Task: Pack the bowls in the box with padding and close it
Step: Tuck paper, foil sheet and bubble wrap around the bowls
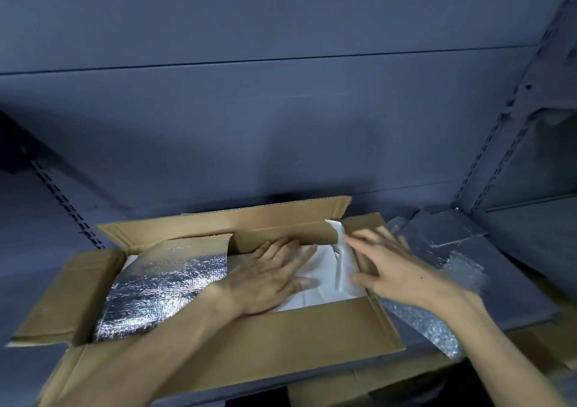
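Observation:
An open cardboard box (pixel 281 331) sits on a grey shelf with all its flaps spread outward. Inside, a silver foil padding sheet (pixel 165 285) covers the left half and white paper padding (pixel 327 269) fills the right half. No bowls are visible; whatever lies under the padding is hidden. My left hand (pixel 268 275) rests flat, fingers spread, on the white paper. My right hand (pixel 393 266) hovers with fingers apart at the box's right wall, touching a raised fold of the white paper. Neither hand grips anything.
More silver foil padding (pixel 437 285) lies on the shelf right of the box, partly under my right arm. The grey back wall (pixel 281 125) rises close behind the box. Slotted uprights (pixel 487 157) stand at both sides. Cardboard (pixel 343 388) lies below the shelf edge.

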`<state>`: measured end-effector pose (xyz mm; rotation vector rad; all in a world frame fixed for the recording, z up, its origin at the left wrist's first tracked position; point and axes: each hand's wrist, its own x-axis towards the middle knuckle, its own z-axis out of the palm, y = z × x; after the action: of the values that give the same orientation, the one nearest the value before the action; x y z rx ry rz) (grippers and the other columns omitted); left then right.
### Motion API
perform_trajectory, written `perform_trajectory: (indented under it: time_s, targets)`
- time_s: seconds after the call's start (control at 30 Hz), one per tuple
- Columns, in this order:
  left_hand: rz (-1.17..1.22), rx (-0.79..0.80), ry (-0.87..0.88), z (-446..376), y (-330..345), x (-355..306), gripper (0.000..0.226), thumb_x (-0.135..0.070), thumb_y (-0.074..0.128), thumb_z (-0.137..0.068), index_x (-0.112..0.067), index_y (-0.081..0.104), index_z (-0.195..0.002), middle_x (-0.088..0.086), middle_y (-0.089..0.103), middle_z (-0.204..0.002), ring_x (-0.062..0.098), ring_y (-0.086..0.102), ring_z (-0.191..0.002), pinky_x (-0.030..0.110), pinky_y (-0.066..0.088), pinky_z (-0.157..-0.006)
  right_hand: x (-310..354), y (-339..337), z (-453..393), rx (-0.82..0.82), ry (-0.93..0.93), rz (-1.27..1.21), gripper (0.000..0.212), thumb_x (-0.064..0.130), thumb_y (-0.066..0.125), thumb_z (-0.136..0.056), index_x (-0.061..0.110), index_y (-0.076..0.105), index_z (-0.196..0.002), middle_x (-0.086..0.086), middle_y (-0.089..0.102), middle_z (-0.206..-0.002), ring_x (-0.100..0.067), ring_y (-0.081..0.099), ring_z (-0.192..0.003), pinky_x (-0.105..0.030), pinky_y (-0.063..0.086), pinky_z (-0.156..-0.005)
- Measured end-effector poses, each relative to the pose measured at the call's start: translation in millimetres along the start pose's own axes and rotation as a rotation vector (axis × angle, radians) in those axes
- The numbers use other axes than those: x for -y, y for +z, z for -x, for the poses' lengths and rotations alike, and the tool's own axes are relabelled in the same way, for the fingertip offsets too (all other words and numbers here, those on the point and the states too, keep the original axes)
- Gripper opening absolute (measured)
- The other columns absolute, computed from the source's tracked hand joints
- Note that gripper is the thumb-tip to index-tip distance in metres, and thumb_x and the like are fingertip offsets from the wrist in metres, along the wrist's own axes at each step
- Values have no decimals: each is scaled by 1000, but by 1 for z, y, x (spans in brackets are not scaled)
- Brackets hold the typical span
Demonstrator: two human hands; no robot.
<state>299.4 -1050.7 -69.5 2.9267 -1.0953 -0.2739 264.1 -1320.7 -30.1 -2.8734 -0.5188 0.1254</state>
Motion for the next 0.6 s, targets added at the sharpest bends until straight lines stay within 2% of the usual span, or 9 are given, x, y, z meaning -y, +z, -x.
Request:
perform_trajectory:
  time_s: [0.13, 0.23, 0.3, 0.33, 0.43, 0.53, 0.6]
  targets:
    - [9, -101, 18, -3, 7, 0, 76, -70, 0, -98, -30, -22, -158, -3, 5, -169, 12, -6, -156, 40, 6, -128, 8, 8, -7, -28, -62, 52, 56, 40, 59, -96, 34, 43, -149, 24, 33, -152, -4, 17, -134, -37, 23, -110]
    - [54, -166, 69, -8, 3, -4, 76, -68, 5, -101, -27, -20, -159, -7, -2, -170, 8, -11, -155, 37, 0, -128, 8, 17, -13, -24, -86, 71, 49, 43, 61, -89, 40, 53, -138, 18, 22, -158, -5, 5, -146, -38, 14, -114]
    - [57, -224, 117, -14, -2, -11, 78, -68, 10, -102, -24, -19, -159, -7, -7, -170, 4, -17, -153, 33, -6, -127, 8, 22, -15, -58, -78, 56, 48, 49, 61, -85, 44, 49, -131, 16, 18, -160, -5, -1, -150, -41, 12, -116]
    - [48, -247, 137, -19, -4, -15, 79, -67, 12, -102, -22, -19, -160, -6, -9, -170, 4, -20, -153, 32, -8, -127, 7, 24, -15, -88, -64, 32, 49, 51, 61, -84, 45, 44, -129, 16, 23, -157, -3, 0, -149, -40, 14, -115]
    - [39, -239, 143, -31, -2, -24, 82, -66, 13, -102, -17, -18, -159, -4, -16, -169, 4, -27, -151, 33, -8, -127, 6, 25, -13, -172, 17, -64, 46, 48, 64, -84, 41, 36, -120, 18, 39, -139, -4, 16, -139, -30, 18, -107]
    - [34, -186, 183, -39, 6, -25, 77, -69, 3, -99, -25, -20, -158, -8, -24, -165, 4, -31, -149, 36, -9, -127, 5, 23, -9, -307, -1, -213, 29, 17, 60, -90, 32, 51, -112, 27, 60, -118, -6, 47, -127, -29, 25, -111]
    - [47, -165, 217, -41, 10, -24, 71, -70, 1, -100, -35, -24, -156, -12, -26, -165, 4, -31, -149, 36, -10, -126, -3, 19, -4, -461, 45, -363, 29, 2, 57, -89, 27, 62, -104, 23, 70, -99, -2, 60, -109, -29, 37, -103]
